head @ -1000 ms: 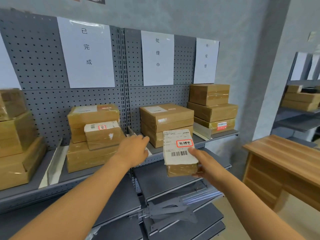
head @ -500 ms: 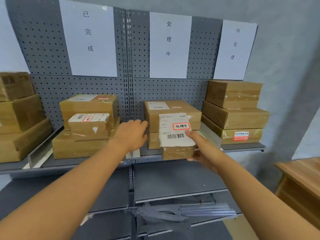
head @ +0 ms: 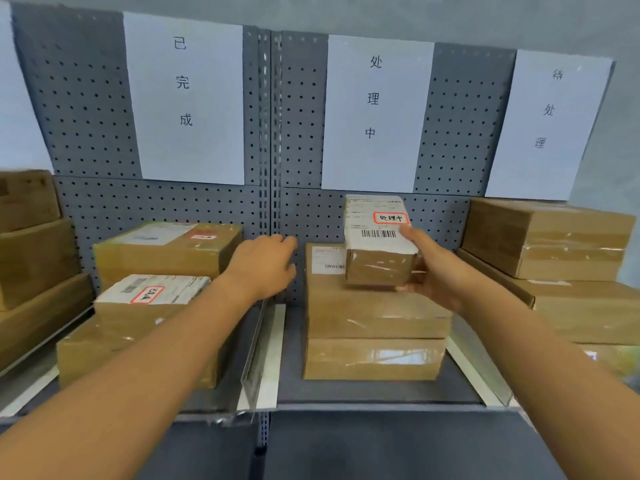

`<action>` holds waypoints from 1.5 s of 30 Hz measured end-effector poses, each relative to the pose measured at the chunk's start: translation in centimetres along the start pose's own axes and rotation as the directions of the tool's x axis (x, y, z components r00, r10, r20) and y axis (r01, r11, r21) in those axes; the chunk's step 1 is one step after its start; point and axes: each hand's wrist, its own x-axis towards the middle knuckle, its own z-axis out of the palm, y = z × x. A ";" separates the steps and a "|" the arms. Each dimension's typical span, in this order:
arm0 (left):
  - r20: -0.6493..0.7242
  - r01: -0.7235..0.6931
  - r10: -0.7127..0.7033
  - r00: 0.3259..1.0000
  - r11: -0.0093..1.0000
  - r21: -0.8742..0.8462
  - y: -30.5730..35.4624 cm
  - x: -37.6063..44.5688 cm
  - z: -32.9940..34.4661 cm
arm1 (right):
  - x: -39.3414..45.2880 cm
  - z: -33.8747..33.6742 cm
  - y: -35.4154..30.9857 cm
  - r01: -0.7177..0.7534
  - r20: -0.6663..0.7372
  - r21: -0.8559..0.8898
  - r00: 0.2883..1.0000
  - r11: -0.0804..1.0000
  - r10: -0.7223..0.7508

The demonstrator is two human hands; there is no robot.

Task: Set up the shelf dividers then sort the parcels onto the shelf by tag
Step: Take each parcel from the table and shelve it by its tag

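My right hand [head: 434, 271] grips a small brown parcel [head: 379, 244] with a white label and a red-edged tag. It sits just above the middle stack of parcels [head: 374, 327], under the middle wall sign [head: 375, 112]. My left hand [head: 263, 265] hovers with loosely curled fingers over the clear divider [head: 258, 348], holding nothing. A second clear divider [head: 481, 372] stands to the right of the middle stack. On the left stack [head: 145, 327] lies another tagged parcel [head: 152, 292].
A grey pegboard [head: 90, 109] backs the shelf [head: 363, 396], with a left sign [head: 187, 98] and a right sign [head: 550, 123]. More brown boxes are stacked at the right [head: 561, 268] and at the far left [head: 31, 258]. A lower shelf [head: 398, 448] juts out below.
My right hand has lifted the small parcel up and back, from in front of the middle stack to above it. The view has moved closer to the shelf. My left hand stays near the divider.
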 end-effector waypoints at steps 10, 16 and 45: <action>0.022 0.063 -0.064 0.998 0.997 0.036 -2.3 4.0 4.1 | 9.8 4.0 0.6 -0.115 0.062 -0.074 0.991 0.991 0.120; 0.022 0.137 -0.138 0.990 0.990 0.034 -2.1 1.8 2.3 | 11.9 4.9 0.3 -0.195 -0.119 -0.217 0.978 0.957 0.172; 0.139 0.707 -0.839 0.527 0.523 0.476 -6.3 -41.2 -16.6 | -15.6 36.8 2.7 0.989 0.951 -0.144 0.148 0.036 -0.270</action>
